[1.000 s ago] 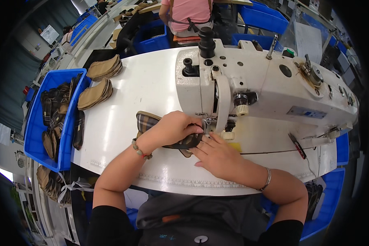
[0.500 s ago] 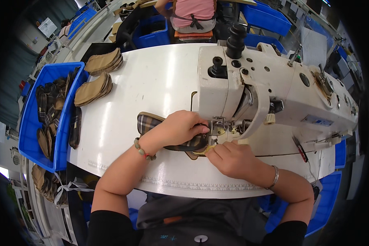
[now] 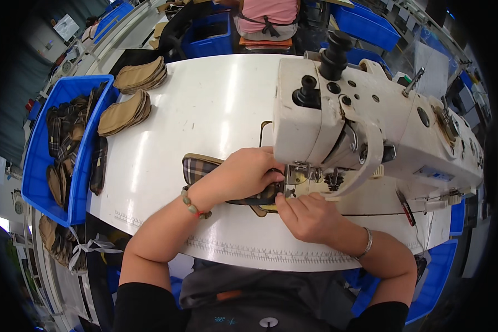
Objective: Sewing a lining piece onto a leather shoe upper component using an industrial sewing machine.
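A plaid fabric pouch with tan edging (image 3: 200, 167) lies on the white sewing table, its right end up against the needle area of a white sewing machine (image 3: 301, 119). My left hand (image 3: 252, 174) is closed over the pouch, thumb and fingers pinching it just left of the presser foot. My right hand (image 3: 311, 218) is also closed, its thumb and forefinger at the pouch's right edge below the foot. The exact spot under the needle is partly hidden by my fingers. Part of the pouch's middle is covered by my left hand and wrist.
Two stacks of tan fabric pieces (image 3: 124, 113) rest at the table's far left. Beside them stands a blue bin (image 3: 83, 182) with several plaid pouches. Right of the machine bed lie thread snips (image 3: 406, 209). A person in pink (image 3: 264, 16) sits beyond the table.
My right fingertips have shifted slightly up and left along the pouch's edge, hiding more of the yellowish strip there. My left hand keeps its hold. The whole view has shifted a little.
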Available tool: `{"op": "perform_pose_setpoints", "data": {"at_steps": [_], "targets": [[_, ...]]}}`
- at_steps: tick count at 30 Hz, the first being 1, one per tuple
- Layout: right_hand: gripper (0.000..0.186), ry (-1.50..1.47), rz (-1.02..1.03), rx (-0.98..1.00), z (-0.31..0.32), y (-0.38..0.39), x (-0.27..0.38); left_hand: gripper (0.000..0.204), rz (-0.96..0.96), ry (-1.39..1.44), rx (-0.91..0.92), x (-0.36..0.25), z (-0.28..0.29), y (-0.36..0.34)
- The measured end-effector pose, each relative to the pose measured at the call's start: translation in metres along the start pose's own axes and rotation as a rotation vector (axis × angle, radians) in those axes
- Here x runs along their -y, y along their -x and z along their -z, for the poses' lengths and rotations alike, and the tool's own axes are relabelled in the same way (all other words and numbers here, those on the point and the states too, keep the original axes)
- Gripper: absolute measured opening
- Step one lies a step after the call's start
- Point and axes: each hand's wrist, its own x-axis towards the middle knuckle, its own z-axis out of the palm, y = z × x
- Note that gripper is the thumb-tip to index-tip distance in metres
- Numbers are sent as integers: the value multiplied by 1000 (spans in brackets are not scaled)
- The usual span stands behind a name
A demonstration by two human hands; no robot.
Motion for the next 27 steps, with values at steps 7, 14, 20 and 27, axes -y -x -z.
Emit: {"op": "perform_pose_setpoints", "data": {"at_steps": [7, 14, 20, 27], "targets": [[28, -28, -7, 100, 2, 4, 0, 13, -1, -61, -25, 0, -3, 2], [25, -34, -41, 191, 5, 5, 6, 11, 54, -51, -39, -4, -4, 4], [25, -30, -43, 203, 7, 5, 5, 11, 76, -78, -70, -8, -4, 4], [24, -54, -50, 135, 6, 6, 3, 11, 86, -123, -107, -13, -3, 4]]}}
